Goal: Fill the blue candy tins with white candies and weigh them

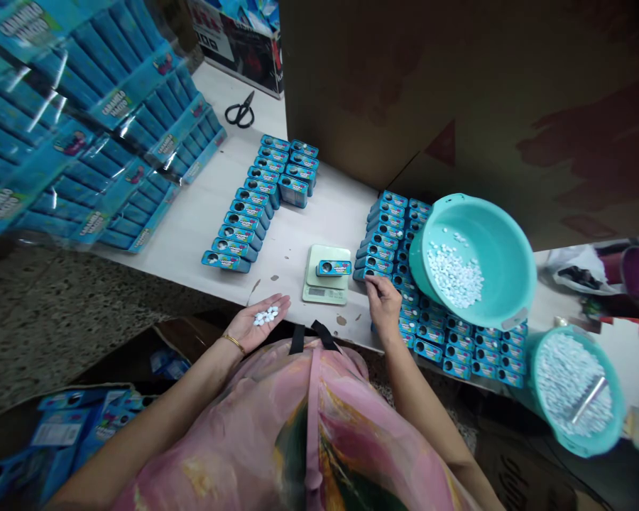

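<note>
Right, landmark is the small scale (327, 284) at the table (202, 227) edge. One blue tin (334, 267) sits on its pan. Left hand (258, 321) is just left of the scale, off the table edge, palm up and open, a small heap of white tablets (267, 315) lying in it. Right hand (383, 301) is just right of the scale, fingers pinched on the nearest tin of the right-side stack (399, 241). Tilted teal basin (490, 234) with loose tablets rests on that stack, further right of the scale. Second teal basin (578, 390), fuller, far right and below. Another row of tins (255, 206) lies left and behind the scale, scissors (241, 110) well beyond it.
</note>
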`<move>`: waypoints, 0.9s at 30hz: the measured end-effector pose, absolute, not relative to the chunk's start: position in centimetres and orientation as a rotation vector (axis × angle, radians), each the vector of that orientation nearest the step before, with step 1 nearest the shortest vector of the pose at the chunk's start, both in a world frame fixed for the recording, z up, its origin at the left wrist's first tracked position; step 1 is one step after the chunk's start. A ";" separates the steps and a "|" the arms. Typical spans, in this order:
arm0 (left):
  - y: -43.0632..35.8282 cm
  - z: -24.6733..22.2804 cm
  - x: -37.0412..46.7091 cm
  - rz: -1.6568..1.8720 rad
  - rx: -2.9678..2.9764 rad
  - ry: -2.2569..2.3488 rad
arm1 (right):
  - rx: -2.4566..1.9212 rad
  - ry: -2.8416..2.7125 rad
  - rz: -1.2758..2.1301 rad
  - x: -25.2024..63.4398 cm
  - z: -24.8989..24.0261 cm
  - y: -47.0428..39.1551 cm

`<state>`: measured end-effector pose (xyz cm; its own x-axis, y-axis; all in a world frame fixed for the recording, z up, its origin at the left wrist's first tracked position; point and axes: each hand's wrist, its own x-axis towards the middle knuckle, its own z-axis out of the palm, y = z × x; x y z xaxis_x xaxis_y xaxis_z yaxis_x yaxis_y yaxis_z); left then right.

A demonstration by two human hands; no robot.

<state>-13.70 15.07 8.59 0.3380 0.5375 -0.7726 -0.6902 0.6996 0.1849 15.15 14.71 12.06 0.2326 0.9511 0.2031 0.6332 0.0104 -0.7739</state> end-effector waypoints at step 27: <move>16.0 9.5 -18.3 0.999 -0.296 1.048 | -1.807 -2.074 0.400 3.0 8.5 36.6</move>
